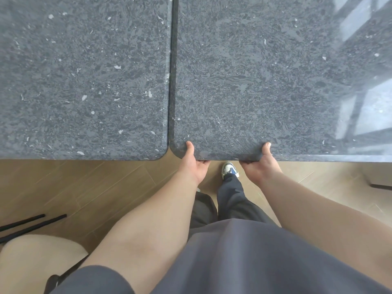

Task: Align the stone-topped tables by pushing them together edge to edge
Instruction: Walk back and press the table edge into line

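Two dark grey speckled stone-topped tables fill the upper view: the left table point(84, 77) and the right table point(254, 77). Their long edges lie side by side with only a thin dark seam between them. The right table's near edge sits a little closer to me than the left one's. My left hand point(194, 164) grips the right table's near edge by its rounded corner, thumb on top, fingers curled under. My right hand point(262, 165) grips the same edge further right in the same way.
Wood-plank floor point(95, 187) runs below the table edges. A beige cushioned chair point(36, 259) with black legs stands at the lower left. My own foot in a white and blue shoe point(230, 169) is under the right table's edge. Window glare lies on the right table's far right.
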Available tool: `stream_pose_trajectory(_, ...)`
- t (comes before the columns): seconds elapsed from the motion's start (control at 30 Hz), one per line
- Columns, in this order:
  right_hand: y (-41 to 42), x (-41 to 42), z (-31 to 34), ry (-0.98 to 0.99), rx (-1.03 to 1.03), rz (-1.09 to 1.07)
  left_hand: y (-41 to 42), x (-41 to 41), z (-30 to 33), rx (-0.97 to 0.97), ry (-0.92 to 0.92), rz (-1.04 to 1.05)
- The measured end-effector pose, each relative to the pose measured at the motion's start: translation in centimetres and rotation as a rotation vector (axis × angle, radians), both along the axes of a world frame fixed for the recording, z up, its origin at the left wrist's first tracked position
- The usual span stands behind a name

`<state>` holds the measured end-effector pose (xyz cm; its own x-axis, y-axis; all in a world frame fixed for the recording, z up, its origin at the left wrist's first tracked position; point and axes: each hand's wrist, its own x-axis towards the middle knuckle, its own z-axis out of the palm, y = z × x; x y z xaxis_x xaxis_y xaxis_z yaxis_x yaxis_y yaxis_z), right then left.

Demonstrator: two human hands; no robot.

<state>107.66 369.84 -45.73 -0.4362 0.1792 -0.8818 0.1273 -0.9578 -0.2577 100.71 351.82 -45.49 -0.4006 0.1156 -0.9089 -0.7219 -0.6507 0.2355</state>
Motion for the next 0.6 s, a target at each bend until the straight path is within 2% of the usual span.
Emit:
stream_pose_trajectory(0.2,-0.1,0.3,1.0,-0.085,0.009,0.058,-0.1,0.2,-0.4,0.008,0.049,-0.028)
stream_pose_trajectory(0.47,0.1,0.9,0.4,-0.139,0.156,0.188,-0.2,0.1,-0.7,0.022,0.051,-0.061)
stream_pose_trajectory(0.6,-0.4,0.8,0.0,-0.029,0.144,0.084,-0.3,0.2,-1.0,0.029,0.056,-0.058)
